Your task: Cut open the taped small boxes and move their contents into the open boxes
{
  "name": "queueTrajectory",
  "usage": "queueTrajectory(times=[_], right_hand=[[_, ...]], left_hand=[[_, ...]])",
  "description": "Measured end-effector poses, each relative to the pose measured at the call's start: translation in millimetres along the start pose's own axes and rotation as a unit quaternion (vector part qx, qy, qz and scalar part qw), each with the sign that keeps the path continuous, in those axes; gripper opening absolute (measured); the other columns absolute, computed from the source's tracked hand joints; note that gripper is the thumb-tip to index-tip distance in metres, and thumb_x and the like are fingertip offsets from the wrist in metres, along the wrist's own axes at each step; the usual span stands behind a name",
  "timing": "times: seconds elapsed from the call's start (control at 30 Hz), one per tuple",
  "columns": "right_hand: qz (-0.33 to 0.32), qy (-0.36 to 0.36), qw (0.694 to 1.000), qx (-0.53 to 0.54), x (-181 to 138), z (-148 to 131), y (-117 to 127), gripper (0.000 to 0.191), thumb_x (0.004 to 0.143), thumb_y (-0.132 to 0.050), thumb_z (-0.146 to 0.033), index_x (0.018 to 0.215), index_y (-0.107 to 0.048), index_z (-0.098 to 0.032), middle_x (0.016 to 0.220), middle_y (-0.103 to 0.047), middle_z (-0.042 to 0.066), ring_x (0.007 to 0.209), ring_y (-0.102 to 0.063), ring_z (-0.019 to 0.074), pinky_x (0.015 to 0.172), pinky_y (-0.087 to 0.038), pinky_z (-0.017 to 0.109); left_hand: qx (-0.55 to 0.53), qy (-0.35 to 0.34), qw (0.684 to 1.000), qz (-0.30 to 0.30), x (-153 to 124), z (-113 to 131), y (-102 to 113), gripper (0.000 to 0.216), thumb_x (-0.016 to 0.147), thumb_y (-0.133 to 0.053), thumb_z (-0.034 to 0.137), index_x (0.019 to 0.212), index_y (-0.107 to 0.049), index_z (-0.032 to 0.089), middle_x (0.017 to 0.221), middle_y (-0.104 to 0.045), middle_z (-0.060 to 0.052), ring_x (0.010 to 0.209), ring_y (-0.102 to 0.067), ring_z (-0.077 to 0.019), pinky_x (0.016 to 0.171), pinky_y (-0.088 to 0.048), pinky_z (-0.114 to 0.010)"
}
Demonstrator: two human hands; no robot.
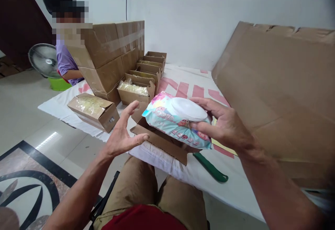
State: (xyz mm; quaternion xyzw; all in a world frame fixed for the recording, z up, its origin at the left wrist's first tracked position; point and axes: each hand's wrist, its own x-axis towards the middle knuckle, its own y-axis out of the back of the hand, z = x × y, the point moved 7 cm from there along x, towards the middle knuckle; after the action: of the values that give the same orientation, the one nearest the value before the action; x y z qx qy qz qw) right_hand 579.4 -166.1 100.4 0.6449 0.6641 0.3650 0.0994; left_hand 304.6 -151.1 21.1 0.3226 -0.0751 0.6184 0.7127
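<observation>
My right hand [225, 125] grips a pack of wet wipes [172, 120] with a white plastic lid and a pastel printed wrapper, holding it by its right end above an open cardboard box [162, 143]. My left hand [123, 132] is open, fingers spread, just left of the pack and not touching it. Both hands hover over my knees in tan shorts.
A green-handled tool [211, 169] lies on the white sheet [230, 184] by the box. Several open boxes [136, 92] with bagged goods line up behind, next to stacked sealed cartons [112, 48]. A large flat cardboard sheet [282, 83] leans at right. Another person [66, 62] sits by a fan [44, 60].
</observation>
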Motion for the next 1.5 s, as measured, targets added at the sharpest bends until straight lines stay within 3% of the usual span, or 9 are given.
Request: queueTrajectory(times=[0.17,0.4,0.6,0.8,0.9,0.97,1.1,1.27,1.5], right_hand=[[-0.027,0.055,0.997,-0.051,-2,-38,6,0.056,0.074,-0.072,-0.037,0.129,-0.073,-0.024,0.123,-0.077,0.005,0.109,-0.071,0.0306,0.093,-0.059,0.042],[0.044,0.036,0.993,0.100,-26,1,-21,0.076,0.082,-0.079,-0.060,0.147,-0.059,-0.027,0.151,-0.061,0.011,0.131,-0.062,0.0347,0.102,-0.057,0.048],[0.080,0.029,0.996,-0.019,-32,9,-69,0.071,0.084,-0.080,-0.050,0.148,-0.058,-0.026,0.145,-0.066,0.012,0.131,-0.063,0.0356,0.113,-0.050,0.055],[0.044,0.147,0.988,-0.034,-7,-50,-24,0.074,0.086,-0.082,-0.051,0.152,-0.055,-0.032,0.155,-0.059,0.007,0.145,-0.053,0.0341,0.122,-0.043,0.055],[0.100,0.134,0.986,0.000,-22,-43,-6,0.092,0.082,-0.082,-0.064,0.161,-0.042,-0.038,0.168,-0.043,0.007,0.155,-0.040,0.0379,0.125,-0.038,0.061],[0.104,0.096,0.989,0.048,-36,-23,-17,0.105,0.080,-0.083,-0.066,0.166,-0.029,-0.040,0.170,-0.039,0.010,0.149,-0.048,0.0390,0.117,-0.048,0.061],[0.126,0.024,0.985,0.115,-47,11,-41,0.103,0.082,-0.086,-0.054,0.165,-0.030,-0.034,0.161,-0.047,0.014,0.133,-0.062,0.0338,0.107,-0.059,0.054],[0.156,0.062,0.978,0.126,-10,8,-11,0.101,0.074,-0.091,-0.056,0.158,-0.041,-0.029,0.156,-0.053,0.012,0.137,-0.059,0.0337,0.109,-0.058,0.052],[0.167,0.174,0.961,0.133,69,-48,54,0.093,0.067,-0.094,-0.061,0.143,-0.052,-0.030,0.141,-0.065,0.009,0.130,-0.064,0.0315,0.108,-0.059,0.050]], left_hand=[[-0.288,0.128,0.945,-0.088,17,13,-22,0.113,0.060,-0.088,0.076,0.155,-0.049,0.030,0.146,-0.065,-0.017,0.126,-0.068,-0.0429,0.091,-0.065,-0.053],[-0.455,0.267,0.849,0.021,5,-7,-48,0.072,0.058,-0.097,0.042,0.121,-0.069,0.021,0.104,-0.076,-0.006,0.082,-0.075,-0.0225,0.060,-0.067,-0.033],[-0.488,0.310,0.813,0.062,-3,-9,-69,0.047,0.053,-0.099,0.034,0.087,-0.073,0.014,0.079,-0.074,-0.002,0.064,-0.068,-0.0146,0.048,-0.062,-0.024],[-0.546,0.295,0.772,0.137,15,7,-49,0.033,0.064,-0.090,0.021,0.092,-0.074,0.015,0.085,-0.076,-0.001,0.066,-0.070,-0.0146,0.047,-0.061,-0.021],[-0.577,0.327,0.728,0.173,18,6,-44,0.024,0.074,-0.077,0.014,0.097,-0.072,0.018,0.087,-0.076,0.000,0.065,-0.071,-0.0137,0.048,-0.061,-0.022],[-0.588,0.339,0.709,0.191,16,2,-44,0.021,0.078,-0.073,0.012,0.097,-0.070,0.019,0.086,-0.076,0.001,0.062,-0.070,-0.0125,0.048,-0.061,-0.021],[-0.582,0.310,0.741,0.126,19,2,-47,0.024,0.076,-0.078,0.018,0.099,-0.071,0.018,0.085,-0.077,0.000,0.065,-0.072,-0.0144,0.054,-0.064,-0.024],[-0.523,0.230,0.820,-0.023,54,19,-33,0.035,0.076,-0.085,0.037,0.100,-0.072,0.015,0.095,-0.077,-0.008,0.082,-0.076,-0.0222,0.068,-0.069,-0.034],[-0.431,0.188,0.883,0.016,144,83,12,0.026,0.089,-0.076,0.030,0.109,-0.069,0.016,0.101,-0.077,-0.008,0.099,-0.077,-0.0231,0.088,-0.067,-0.037]])
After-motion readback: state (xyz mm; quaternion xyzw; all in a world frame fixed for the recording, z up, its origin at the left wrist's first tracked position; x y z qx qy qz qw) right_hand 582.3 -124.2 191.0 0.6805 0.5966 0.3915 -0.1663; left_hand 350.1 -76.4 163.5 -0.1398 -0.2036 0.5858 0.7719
